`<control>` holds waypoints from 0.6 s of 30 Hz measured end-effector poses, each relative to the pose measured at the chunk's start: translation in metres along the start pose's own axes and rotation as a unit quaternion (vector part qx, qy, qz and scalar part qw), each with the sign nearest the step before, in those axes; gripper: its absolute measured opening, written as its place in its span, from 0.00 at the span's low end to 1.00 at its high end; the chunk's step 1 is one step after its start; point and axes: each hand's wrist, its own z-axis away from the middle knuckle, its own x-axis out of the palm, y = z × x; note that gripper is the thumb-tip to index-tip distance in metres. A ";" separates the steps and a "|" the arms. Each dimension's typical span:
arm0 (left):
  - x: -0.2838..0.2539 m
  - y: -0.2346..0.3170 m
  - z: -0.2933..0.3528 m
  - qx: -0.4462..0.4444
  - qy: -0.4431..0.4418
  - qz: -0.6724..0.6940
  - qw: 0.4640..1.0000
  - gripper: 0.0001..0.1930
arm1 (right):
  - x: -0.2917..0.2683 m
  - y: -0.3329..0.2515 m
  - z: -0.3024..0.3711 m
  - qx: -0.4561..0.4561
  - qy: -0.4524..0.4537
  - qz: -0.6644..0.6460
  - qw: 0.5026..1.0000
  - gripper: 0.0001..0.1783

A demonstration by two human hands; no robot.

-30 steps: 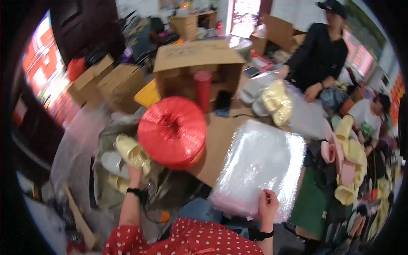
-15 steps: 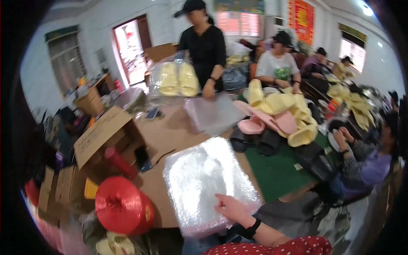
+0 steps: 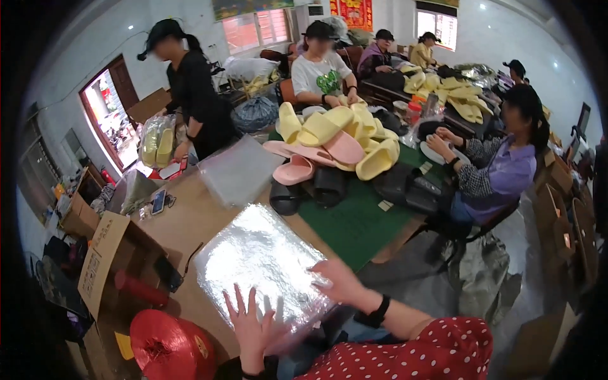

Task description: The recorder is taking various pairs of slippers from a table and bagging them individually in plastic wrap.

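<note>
A thick stack of clear, shiny plastic bags [image 3: 253,247] lies on the brown table in front of me. My left hand [image 3: 250,326] rests on its near left part, fingers spread, holding nothing. At the stack's right edge is my right hand [image 3: 342,283], its fingers partly bent and apart, touching the top sheets. A dark band circles each wrist. Beyond the stack lies a second pile of clear bags [image 3: 237,171].
Yellow and pink slippers [image 3: 323,130] are heaped on a green mat [image 3: 348,234], with black slippers [image 3: 329,187] beside them. An open carton [image 3: 101,259] and a red spool [image 3: 171,348] stand at left. A phone [image 3: 158,201] lies farther back. Co-workers are around the tables.
My left hand has come into view onto the bag stack. My view has swung right. The standing co-worker has turned left, carrying bagged yellow slippers away from the table's middle.
</note>
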 end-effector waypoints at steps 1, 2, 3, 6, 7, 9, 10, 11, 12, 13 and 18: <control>0.009 -0.002 -0.012 0.012 -0.010 0.016 1.000 0.34 | -0.018 0.014 -0.001 -0.004 0.049 0.033 0.998 0.19; 0.024 -0.010 -0.017 -0.001 -0.016 -0.015 1.000 0.34 | -0.033 0.044 0.001 0.034 0.079 0.071 0.994 0.18; 0.038 -0.024 -0.018 -0.020 -0.021 -0.049 0.998 0.35 | -0.059 0.043 -0.009 0.040 0.116 0.125 0.984 0.18; 0.068 -0.045 -0.020 -0.028 -0.031 -0.033 0.999 0.35 | -0.137 0.115 -0.006 0.139 0.224 0.276 0.924 0.21; 0.072 -0.044 -0.022 -0.027 -0.034 -0.029 0.999 0.35 | -0.162 0.159 0.004 0.134 0.251 0.328 0.901 0.23; 0.073 -0.047 -0.019 -0.032 -0.029 -0.042 0.998 0.34 | -0.193 0.211 0.002 0.254 0.231 0.378 0.860 0.26; 0.071 -0.046 -0.019 -0.035 -0.031 -0.042 0.998 0.35 | -0.208 0.237 0.001 0.308 0.200 0.406 0.836 0.29; 0.073 -0.046 -0.021 -0.033 -0.028 -0.035 0.998 0.35 | -0.226 0.268 0.006 0.337 0.191 0.425 0.818 0.31; 0.073 -0.050 -0.017 -0.041 -0.028 -0.044 0.998 0.35 | -0.228 0.275 -0.007 0.373 0.152 0.396 0.825 0.33; 0.072 -0.053 -0.015 -0.048 -0.027 -0.052 0.997 0.36 | -0.230 0.281 -0.020 0.407 0.113 0.367 0.829 0.34; 0.067 -0.042 -0.016 -0.065 -0.041 -0.044 0.996 0.36 | -0.224 0.312 -0.038 0.516 0.057 0.317 0.794 0.47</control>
